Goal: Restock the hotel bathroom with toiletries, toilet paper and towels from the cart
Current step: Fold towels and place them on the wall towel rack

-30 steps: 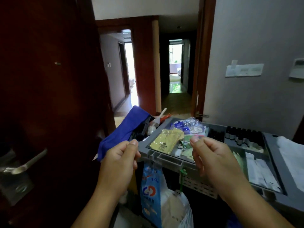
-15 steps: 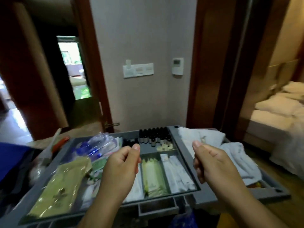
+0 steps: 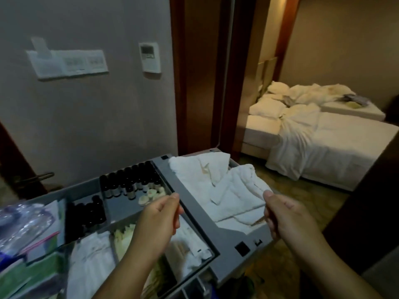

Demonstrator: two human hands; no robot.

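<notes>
Evidently at the selection step, the left hand (image 3: 158,221) hovers over the cart (image 3: 228,240) tray of small bottles (image 3: 129,184) and the right hand (image 3: 287,216) just beside the white towels (image 3: 216,182), each grip curled closed on nothing visible; the next move probably calls for opening one hand onto a towel.

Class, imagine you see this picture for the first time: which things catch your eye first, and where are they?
A bare left hand and right hand, fingers curled, hover in the foreground over a grey plastic cart. Crumpled white towels fill its right compartment, with rows of small dark bottles to their left. Through the doorway on the right stand unmade white beds.
</notes>
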